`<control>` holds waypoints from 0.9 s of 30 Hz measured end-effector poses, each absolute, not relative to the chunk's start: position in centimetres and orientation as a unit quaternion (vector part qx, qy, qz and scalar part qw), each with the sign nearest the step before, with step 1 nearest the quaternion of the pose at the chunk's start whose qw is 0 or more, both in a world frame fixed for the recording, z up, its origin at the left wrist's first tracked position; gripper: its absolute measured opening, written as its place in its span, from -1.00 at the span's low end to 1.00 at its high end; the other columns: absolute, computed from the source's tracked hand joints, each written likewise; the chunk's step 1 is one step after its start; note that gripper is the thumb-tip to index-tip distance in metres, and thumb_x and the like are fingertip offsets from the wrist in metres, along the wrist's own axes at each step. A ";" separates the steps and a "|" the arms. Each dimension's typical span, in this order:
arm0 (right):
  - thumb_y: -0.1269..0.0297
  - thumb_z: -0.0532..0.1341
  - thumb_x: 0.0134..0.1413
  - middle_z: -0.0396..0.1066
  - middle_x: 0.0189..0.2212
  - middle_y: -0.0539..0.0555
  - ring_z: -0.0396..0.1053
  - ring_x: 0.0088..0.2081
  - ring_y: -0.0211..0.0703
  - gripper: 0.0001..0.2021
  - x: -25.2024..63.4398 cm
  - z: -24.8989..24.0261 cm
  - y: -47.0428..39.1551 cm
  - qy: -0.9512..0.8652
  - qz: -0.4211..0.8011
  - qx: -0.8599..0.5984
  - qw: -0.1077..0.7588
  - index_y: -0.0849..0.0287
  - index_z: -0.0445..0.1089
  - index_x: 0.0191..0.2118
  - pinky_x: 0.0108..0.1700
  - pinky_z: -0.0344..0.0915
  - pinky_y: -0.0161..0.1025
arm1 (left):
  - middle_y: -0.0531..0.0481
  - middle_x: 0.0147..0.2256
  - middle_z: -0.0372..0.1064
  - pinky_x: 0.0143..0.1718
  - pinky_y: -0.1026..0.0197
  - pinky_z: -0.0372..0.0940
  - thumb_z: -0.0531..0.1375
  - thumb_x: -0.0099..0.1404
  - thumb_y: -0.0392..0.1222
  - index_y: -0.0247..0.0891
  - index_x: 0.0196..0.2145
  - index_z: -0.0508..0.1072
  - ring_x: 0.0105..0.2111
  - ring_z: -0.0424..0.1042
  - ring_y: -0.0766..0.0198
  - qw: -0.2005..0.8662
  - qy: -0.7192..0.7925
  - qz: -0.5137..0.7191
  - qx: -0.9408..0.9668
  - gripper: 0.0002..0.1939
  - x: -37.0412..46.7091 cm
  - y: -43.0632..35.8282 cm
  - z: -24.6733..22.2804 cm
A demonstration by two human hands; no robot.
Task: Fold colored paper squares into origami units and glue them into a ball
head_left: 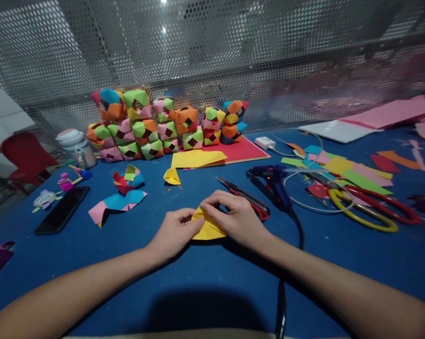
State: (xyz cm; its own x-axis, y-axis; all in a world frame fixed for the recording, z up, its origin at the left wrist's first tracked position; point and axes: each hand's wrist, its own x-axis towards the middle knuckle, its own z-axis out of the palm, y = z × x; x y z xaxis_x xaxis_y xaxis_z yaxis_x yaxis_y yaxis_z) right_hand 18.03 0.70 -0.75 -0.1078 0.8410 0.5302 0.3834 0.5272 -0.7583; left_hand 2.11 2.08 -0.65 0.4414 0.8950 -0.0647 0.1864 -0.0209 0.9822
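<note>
A small yellow paper piece [209, 230] is held between my two hands, low over the blue table [127, 292]. My left hand [175, 231] pinches its left edge with thumb and fingers. Fingers of my right hand [233, 217] press on its top and right side. Beyond my hands lies a folded yellow paper piece [172, 176]. A cutter knife [245, 197] rests just behind my right hand, and a blue glue gun [274, 183] lies to the right of it.
Stacked colourful paper cubes [145, 132] line the back beside red and yellow sheets [198, 159]. Scissors [360, 207], a cable and paper strips [356, 174] lie right. A phone [62, 210], folded pieces [116, 202] and a jar [77, 148] stand or lie left.
</note>
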 end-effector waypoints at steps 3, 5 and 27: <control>0.37 0.13 0.10 0.39 -0.48 0.05 0.33 -0.42 -0.23 -0.86 18.1 -0.8 0.6 -0.727 0.209 -0.415 0.505 0.18 0.40 -0.42 -0.35 0.25 -0.27 | 0.06 -0.50 0.35 -0.46 0.35 0.13 0.17 0.12 -0.13 -0.34 -0.39 0.50 -0.49 0.25 0.37 0.539 0.427 0.326 0.648 -0.79 2.1 2.1 -0.8; 0.38 0.12 0.10 0.39 -0.49 0.05 0.33 -0.42 -0.23 -0.86 18.0 -0.8 0.6 -0.737 0.199 -0.403 0.505 0.18 0.40 -0.42 -0.36 0.25 -0.27 | 0.08 -0.52 0.33 -0.48 0.35 0.12 0.17 0.12 -0.15 -0.34 -0.42 0.50 -0.51 0.23 0.39 0.527 0.432 0.333 0.651 -0.81 2.1 2.2 -0.8; 0.35 0.21 0.02 0.36 -0.45 0.03 0.32 -0.37 -0.23 -0.95 17.8 -1.2 0.8 -0.735 0.260 -0.417 0.467 0.18 0.41 -0.40 -0.31 0.25 -0.28 | 0.12 -0.57 0.23 -0.51 0.37 0.07 0.16 0.04 -0.22 -0.34 -0.51 0.41 -0.53 0.17 0.41 0.515 0.457 0.333 0.644 -0.89 2.1 2.4 -1.2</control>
State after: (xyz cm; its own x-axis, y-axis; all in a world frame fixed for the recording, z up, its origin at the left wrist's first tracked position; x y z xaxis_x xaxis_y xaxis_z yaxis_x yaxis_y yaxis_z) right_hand 17.76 0.77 -1.23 -0.2160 0.8555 0.4706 0.3698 0.5178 -0.7714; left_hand 2.08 2.38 -1.18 0.3599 0.9321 -0.0408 0.2458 -0.0525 0.9679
